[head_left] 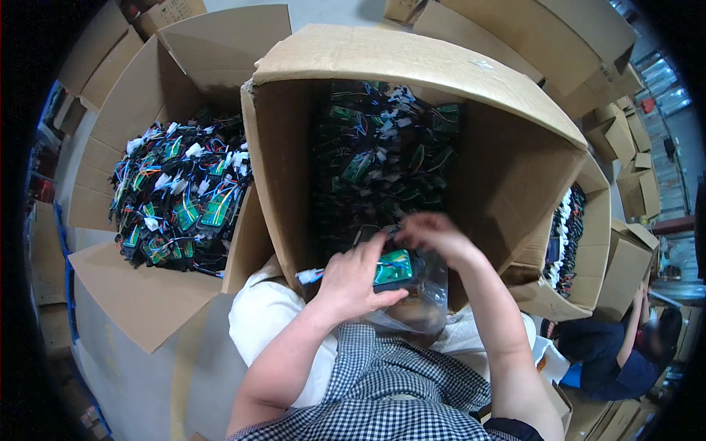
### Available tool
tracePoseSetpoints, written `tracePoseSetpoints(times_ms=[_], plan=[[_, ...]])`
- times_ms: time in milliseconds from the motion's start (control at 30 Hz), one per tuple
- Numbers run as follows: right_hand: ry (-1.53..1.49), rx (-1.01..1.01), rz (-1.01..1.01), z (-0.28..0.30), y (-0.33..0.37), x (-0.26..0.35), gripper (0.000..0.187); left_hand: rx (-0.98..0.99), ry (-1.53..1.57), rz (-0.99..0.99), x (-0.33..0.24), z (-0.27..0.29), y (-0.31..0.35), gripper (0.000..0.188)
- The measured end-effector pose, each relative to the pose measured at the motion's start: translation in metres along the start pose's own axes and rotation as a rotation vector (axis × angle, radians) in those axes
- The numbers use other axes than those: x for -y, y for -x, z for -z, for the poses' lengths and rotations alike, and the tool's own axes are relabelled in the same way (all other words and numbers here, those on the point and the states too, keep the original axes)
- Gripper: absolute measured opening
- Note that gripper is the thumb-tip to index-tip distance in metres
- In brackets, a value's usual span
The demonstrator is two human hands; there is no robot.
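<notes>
At the front of the big upright carton, my left hand [354, 278] is closed round a green circuit board in a black case [394, 267]. Its thumb lies along the case's near edge. A white plug [309, 276] on coloured wires sticks out to the left of this hand. My right hand [435, 237] is just beyond the board, fingers bent together near the left fingertips; what they pinch, if anything, is too small and blurred to name. Under the board a clear plastic bag [426, 298] hangs at the carton's mouth.
The large cardboard carton [515, 184] opens toward me, with many wired boards [360, 165] inside. To its left, another open box [103, 184] is heaped with similar boards [184, 202]. A third box [588, 257] stands at right, near a seated person [618, 356]. More cartons [537, 33] stand behind.
</notes>
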State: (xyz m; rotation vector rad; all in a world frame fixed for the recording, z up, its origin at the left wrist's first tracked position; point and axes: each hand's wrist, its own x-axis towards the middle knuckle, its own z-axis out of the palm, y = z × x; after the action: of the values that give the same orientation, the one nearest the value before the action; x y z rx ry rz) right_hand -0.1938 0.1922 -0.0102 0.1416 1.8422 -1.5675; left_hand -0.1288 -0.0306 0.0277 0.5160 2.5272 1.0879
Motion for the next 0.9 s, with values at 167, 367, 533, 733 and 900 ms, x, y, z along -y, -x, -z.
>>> tracePoseSetpoints(times_ms=[167, 367, 533, 733, 900], plan=[[0.45, -0.71, 0.208, 0.071, -0.15, -0.048, 0.061, -0.12, 0.841, 0.184, 0.025, -0.002, -0.013, 0.079], [0.586, -1.039, -0.059, 0.06, -0.203, -0.037, 0.063, -0.137, 1.21, 0.296, 0.028, 0.009, -0.02, 0.075], [0.125, -0.951, 0.196, 0.081, -0.158, -0.052, 0.04, -0.202, 1.239, 0.269, 0.025, 0.01, -0.022, 0.07], [0.426, -1.125, 0.929, 0.004, -0.012, -0.001, 0.038, -0.376, 1.061, 0.083, 0.022, 0.008, -0.012, 0.067], [0.704, -1.062, 0.851, -0.056, 0.074, 0.049, 0.042, -0.464, 0.978, -0.198, -0.006, -0.008, -0.003, 0.088]])
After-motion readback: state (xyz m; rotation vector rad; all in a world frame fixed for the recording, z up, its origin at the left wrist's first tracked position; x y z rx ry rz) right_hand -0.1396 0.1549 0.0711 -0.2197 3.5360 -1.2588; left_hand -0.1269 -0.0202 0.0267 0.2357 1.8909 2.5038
